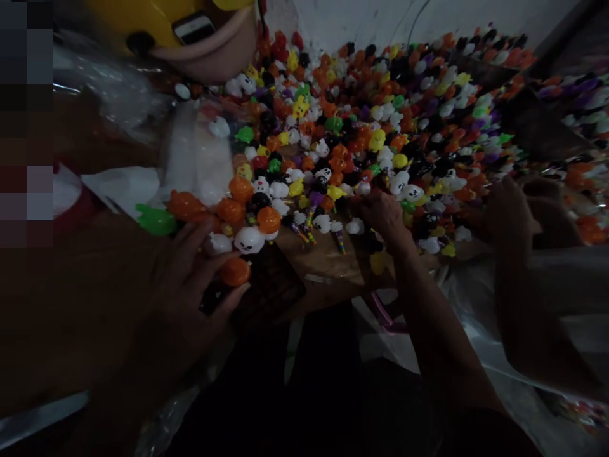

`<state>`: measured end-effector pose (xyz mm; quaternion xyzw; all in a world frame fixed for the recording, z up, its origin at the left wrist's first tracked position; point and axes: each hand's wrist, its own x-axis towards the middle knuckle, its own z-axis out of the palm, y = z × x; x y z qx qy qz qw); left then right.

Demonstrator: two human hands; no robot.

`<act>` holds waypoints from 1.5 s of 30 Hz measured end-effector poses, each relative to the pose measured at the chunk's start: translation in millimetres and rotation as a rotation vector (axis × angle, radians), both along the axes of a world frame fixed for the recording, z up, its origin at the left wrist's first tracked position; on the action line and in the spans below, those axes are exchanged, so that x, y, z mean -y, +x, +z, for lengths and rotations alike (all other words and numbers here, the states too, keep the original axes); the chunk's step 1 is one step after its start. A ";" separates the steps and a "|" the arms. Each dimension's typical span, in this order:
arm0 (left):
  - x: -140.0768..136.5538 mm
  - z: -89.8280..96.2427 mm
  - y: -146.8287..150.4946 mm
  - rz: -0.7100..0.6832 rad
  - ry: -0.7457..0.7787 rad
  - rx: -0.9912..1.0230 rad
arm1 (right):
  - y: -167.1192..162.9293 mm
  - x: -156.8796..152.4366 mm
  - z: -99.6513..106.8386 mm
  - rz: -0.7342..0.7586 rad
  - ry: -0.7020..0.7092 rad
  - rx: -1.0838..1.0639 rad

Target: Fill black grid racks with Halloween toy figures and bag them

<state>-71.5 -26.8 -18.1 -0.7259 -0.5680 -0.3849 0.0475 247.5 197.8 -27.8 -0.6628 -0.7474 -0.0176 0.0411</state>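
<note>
My left hand [193,273] rests on the table with its fingers spread around a small group of plastic animal-head toys. An orange toy [235,271] lies between its thumb and forefinger. Just beyond the fingers are a white toy with a drawn face [249,240], more orange toys [231,211] and a green one [156,219]. My right hand [386,219] reaches into the near edge of a large heap of toys, fingers curled and partly hidden; what they hold is too dark to make out. Close to it lie candy-filled tubes [340,241] and a white toy [354,226].
The colourful heap [361,108] spreads to the back wall. A co-worker's hand [511,206] is at the right. Behind my left hand stand a pink basin [214,54] with a phone [194,29] and clear plastic bags [197,152]. A dark tray [276,279] sits at the table edge.
</note>
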 end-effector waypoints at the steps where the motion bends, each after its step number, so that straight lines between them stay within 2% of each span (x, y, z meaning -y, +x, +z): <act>1: -0.7 0.0 0.3 -0.006 0.009 -0.004 | 0.9 -2.0 1.1 0.022 0.020 -0.022; 7: -2.7 -6.3 0.6 -0.013 0.011 0.007 | 5.6 -5.2 26.1 0.177 0.152 -0.125; 9: -4.2 -10.0 -0.3 -0.022 0.037 0.001 | 4.6 8.1 33.6 0.180 0.138 -0.204; 11: -5.9 -12.9 -1.2 -0.033 0.078 -0.004 | 1.1 30.9 34.8 0.232 0.110 -0.376; 14: -6.9 -13.9 -1.7 -0.027 0.100 0.003 | -12.3 74.2 22.7 0.326 -0.022 -0.729; 17: -6.8 -12.4 -0.8 -0.008 0.065 0.018 | -34.2 109.5 2.0 0.257 -0.178 -1.018; 21: -6.2 -11.0 -0.7 -0.011 0.054 0.018 | -57.2 130.6 -18.5 0.187 -0.256 -1.220; 24: -4.9 -10.3 -1.5 -0.010 0.039 0.005 | -59.1 138.8 -21.2 0.247 -0.335 -1.234; 29: -4.3 -11.9 -3.4 -0.035 0.046 0.034 | -51.8 147.0 -16.9 0.320 -0.393 -1.133; 33: -4.8 -11.7 -3.7 -0.052 0.051 0.051 | -54.7 142.8 -28.2 0.299 -0.429 -1.167; 37: -2.0 -5.7 -1.8 -0.019 -0.021 0.043 | -61.3 142.0 -45.8 0.232 -0.282 -1.268; 41: -1.0 -1.6 -3.7 -0.024 -0.076 0.043 | -71.4 148.6 -51.2 0.231 -0.093 -1.186; 45: -1.5 -2.3 -9.4 -0.043 -0.106 0.043 | -100.3 159.1 -49.1 0.263 -0.060 -1.260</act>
